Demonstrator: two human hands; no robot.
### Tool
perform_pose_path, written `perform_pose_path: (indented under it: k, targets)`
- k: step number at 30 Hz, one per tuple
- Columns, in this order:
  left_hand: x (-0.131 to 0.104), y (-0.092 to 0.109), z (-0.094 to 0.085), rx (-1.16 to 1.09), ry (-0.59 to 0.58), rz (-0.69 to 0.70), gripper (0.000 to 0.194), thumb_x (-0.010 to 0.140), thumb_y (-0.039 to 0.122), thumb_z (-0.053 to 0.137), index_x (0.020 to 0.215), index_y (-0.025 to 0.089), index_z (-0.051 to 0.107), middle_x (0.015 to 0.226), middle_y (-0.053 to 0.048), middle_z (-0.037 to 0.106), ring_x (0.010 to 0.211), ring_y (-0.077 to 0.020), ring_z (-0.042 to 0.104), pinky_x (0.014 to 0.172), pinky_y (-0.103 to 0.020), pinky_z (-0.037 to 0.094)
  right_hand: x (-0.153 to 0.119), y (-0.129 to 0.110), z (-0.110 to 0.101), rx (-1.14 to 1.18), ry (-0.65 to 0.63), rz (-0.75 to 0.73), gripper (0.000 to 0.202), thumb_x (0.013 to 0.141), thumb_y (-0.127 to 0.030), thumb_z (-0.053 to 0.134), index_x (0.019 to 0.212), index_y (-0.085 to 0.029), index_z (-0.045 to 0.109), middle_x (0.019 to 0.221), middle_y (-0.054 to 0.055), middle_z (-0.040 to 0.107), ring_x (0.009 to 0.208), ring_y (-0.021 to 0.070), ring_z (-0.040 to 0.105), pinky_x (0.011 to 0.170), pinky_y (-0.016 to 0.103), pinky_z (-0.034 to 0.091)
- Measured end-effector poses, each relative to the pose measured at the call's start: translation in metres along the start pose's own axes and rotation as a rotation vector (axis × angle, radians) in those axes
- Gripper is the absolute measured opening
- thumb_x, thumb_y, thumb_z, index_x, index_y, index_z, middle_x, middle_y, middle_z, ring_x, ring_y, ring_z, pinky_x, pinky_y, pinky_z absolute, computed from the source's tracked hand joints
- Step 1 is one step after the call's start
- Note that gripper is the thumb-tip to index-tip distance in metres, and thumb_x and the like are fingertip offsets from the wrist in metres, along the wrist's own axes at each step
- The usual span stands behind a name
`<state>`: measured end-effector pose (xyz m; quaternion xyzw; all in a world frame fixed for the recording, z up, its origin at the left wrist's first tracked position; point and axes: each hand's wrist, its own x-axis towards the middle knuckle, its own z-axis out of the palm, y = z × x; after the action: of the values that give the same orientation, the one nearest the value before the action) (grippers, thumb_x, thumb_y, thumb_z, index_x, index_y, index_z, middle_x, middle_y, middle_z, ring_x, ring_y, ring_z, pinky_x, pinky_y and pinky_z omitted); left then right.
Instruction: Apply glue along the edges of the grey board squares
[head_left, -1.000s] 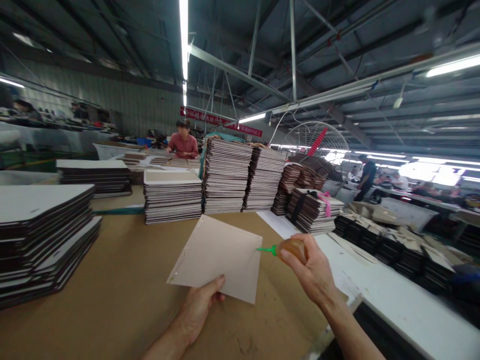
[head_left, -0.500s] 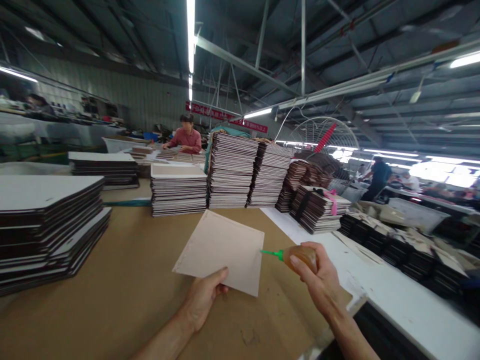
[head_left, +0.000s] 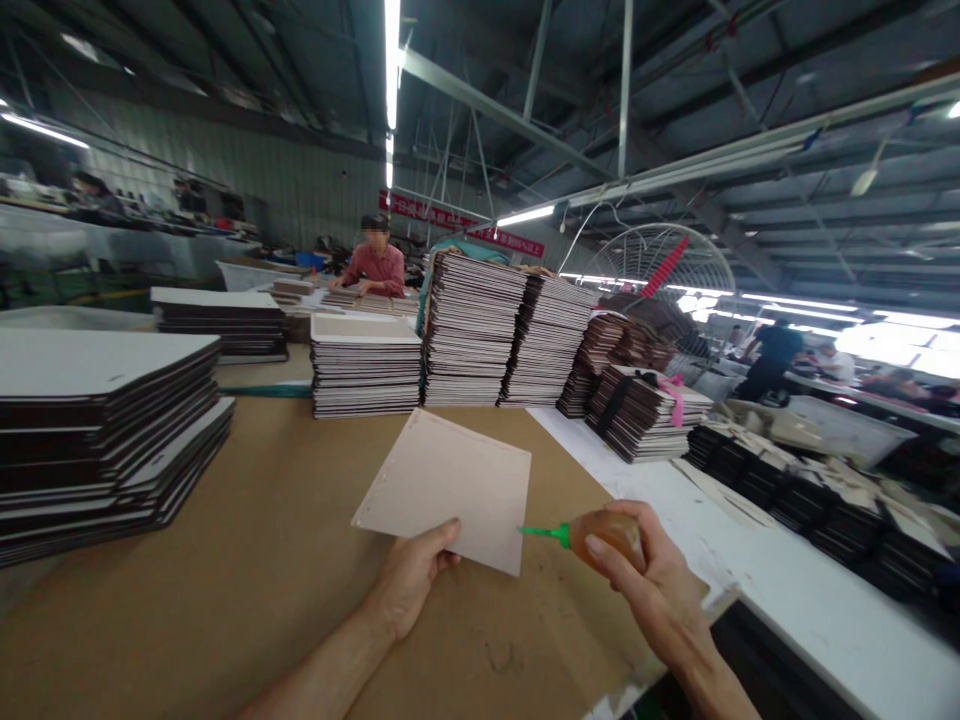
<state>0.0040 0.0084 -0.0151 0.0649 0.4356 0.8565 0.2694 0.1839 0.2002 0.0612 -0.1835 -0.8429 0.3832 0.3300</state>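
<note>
A pale, roughly square board is pinched at its near edge by my left hand, the thumb lying on top. Small marks run along its left and far edges. My right hand is wrapped round an amber squeeze bottle with a thin green nozzle. The nozzle points left, and its tip is at the board's right edge, close to the near corner. Below the board lies the brown table cover.
Dark-edged board stacks stand at the left, with more stacks along the back. A strap-tied bundle sits on the white surface at the right. Behind the stacks is a person in red. A wire-cage fan stands beyond.
The bottle's nozzle has moved down along the board's right edge toward the near corner. My left hand still holds the board. The camera view has shifted slightly.
</note>
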Motion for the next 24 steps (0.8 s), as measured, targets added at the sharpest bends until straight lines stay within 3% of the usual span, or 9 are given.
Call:
perform_pose_path:
  k: [6,9,12,17,21,24]
  targets:
    - [-0.005,0.003,0.005,-0.099,-0.014,-0.040,0.039,0.065,0.017,0.076,0.102,0.014,0.066,0.095,-0.008,0.073,0.086,-0.0253,0.068,0.074,-0.035,0.055,-0.014,0.003,-0.001,-0.091,-0.145,-0.073,0.038,0.086,-0.057,0.059,0.106,-0.026,0.050,0.086,-0.002,0.058,0.068,0.0196,0.055,0.061,0.031,0.044]
    - [-0.006,0.004,0.006,-0.096,-0.013,-0.049,0.038,0.065,0.017,0.076,0.101,0.012,0.066,0.096,-0.010,0.073,0.087,-0.0267,0.068,0.076,-0.037,0.055,-0.015,0.001,0.000,-0.103,-0.086,-0.098,0.037,0.087,-0.056,0.058,0.107,-0.026,0.049,0.089,-0.001,0.057,0.074,0.0204,0.055,0.065,0.031,0.044]
    - [-0.006,0.003,0.006,-0.093,-0.025,-0.039,0.037,0.066,0.019,0.075,0.102,0.012,0.065,0.096,-0.010,0.073,0.084,-0.0271,0.069,0.075,-0.039,0.056,-0.013,0.000,0.002,-0.135,-0.036,-0.122,0.036,0.087,-0.055,0.057,0.108,-0.026,0.049,0.092,-0.001,0.056,0.077,0.0212,0.055,0.068,0.032,0.043]
    - [-0.004,0.001,0.005,-0.100,-0.029,-0.041,0.038,0.066,0.020,0.075,0.102,0.013,0.065,0.096,-0.010,0.073,0.080,-0.0257,0.069,0.071,-0.038,0.056,-0.016,0.003,0.005,-0.122,-0.161,-0.150,0.033,0.089,-0.054,0.056,0.107,-0.026,0.050,0.095,-0.001,0.054,0.076,0.0199,0.054,0.066,0.030,0.042]
    - [-0.001,-0.002,0.001,-0.044,-0.028,-0.029,0.033,0.066,0.023,0.076,0.095,0.011,0.066,0.091,-0.010,0.072,0.074,-0.0228,0.067,0.063,-0.032,0.054,-0.017,0.002,0.004,-0.143,-0.107,-0.175,0.032,0.089,-0.053,0.057,0.107,-0.027,0.050,0.097,-0.001,0.054,0.079,0.0200,0.054,0.068,0.031,0.042]
    - [-0.001,-0.002,0.000,-0.035,-0.020,-0.012,0.031,0.067,0.023,0.075,0.095,0.013,0.066,0.089,-0.008,0.072,0.071,-0.0212,0.066,0.060,-0.031,0.052,-0.017,0.000,0.002,-0.132,-0.152,-0.180,0.031,0.090,-0.052,0.056,0.107,-0.027,0.050,0.099,-0.001,0.053,0.082,0.0201,0.054,0.070,0.031,0.042]
